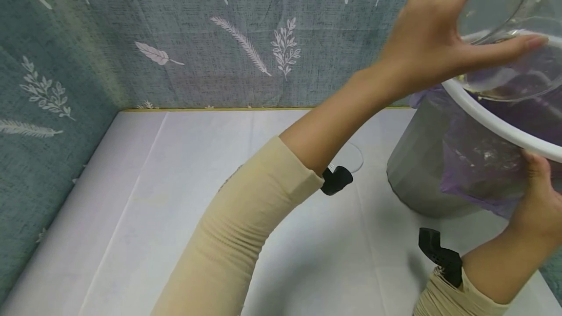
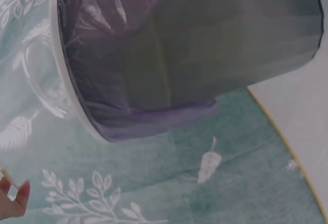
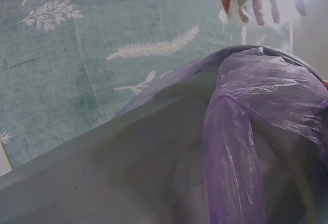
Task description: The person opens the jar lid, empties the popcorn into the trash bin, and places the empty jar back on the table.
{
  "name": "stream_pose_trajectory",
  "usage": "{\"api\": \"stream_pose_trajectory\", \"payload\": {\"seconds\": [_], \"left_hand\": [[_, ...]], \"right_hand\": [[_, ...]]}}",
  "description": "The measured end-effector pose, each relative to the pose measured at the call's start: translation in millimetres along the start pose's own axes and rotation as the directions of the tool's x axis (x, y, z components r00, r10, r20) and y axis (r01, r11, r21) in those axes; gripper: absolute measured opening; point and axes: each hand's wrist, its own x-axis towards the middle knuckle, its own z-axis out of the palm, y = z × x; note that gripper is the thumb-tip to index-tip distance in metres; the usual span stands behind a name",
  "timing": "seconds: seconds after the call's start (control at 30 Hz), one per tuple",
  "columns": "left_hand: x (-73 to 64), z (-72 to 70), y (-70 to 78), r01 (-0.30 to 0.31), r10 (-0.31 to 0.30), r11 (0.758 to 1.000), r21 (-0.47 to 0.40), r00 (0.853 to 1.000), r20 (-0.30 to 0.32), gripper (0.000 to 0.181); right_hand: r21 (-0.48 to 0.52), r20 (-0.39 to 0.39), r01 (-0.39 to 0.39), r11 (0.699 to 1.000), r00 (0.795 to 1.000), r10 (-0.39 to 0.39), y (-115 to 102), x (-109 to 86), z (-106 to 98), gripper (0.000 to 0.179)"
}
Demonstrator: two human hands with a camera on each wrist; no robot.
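Note:
At the upper right of the head view, my left hand holds a clear bowl with thumb and fingers spread around it. Small yellowish bits cling to the bowl, which is tipped over the mouth of a grey trash bin. A purple trash bag lines the bin and folds down over its white rim. My right hand grips that rim on the near side, thumb on the outside over the bag. The bin leans. Its inside is mostly hidden by the bowl and the frame edge.
A white table surface lies under the arms. Blue-green cloth with white leaf prints rises behind and on the left. Black wrist mounts show at both sleeves, and a thin white cable curves beside the left one.

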Motion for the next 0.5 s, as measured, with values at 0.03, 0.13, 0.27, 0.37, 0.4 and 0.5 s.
{"api": "stream_pose_trajectory", "payload": {"seconds": [0.03,0.13,0.27,0.37,0.4,0.5], "left_hand": [[-7.3,-10.4,3.1,-0.009,0.009,1.000,-0.018,1.000,0.009,0.107],[-27.6,-40.8,13.5,-0.024,0.027,0.998,-0.058,0.998,0.050,0.104],[-46.3,-60.2,18.9,-0.016,0.023,0.997,-0.075,0.996,0.089,0.105],[-57.1,-63.8,16.8,0.044,-0.031,0.992,-0.115,0.993,0.115,0.105],[-60.9,-64.1,15.0,0.058,-0.041,0.987,-0.148,0.993,0.113,0.105],[-71.8,-65.5,9.3,0.096,-0.067,0.962,-0.254,0.991,0.119,0.103]], "right_hand": [[0.018,-0.002,0.007,1.000,1.000,-0.007,-0.5,0.1,0.4,0.062],[0.042,-0.002,0.025,0.999,1.000,-0.025,-1.5,0.2,0.7,0.061],[0.051,0.000,0.035,0.998,0.999,-0.035,-3.5,0.4,1.3,0.061],[0.056,-0.008,0.034,0.998,0.999,-0.034,-3.8,0.4,2.2,0.062],[0.065,-0.015,0.037,0.997,0.999,-0.036,-3.7,0.3,2.6,0.062],[0.079,-0.026,0.058,0.995,0.998,-0.056,-2.2,-0.1,3.3,0.064]]}}
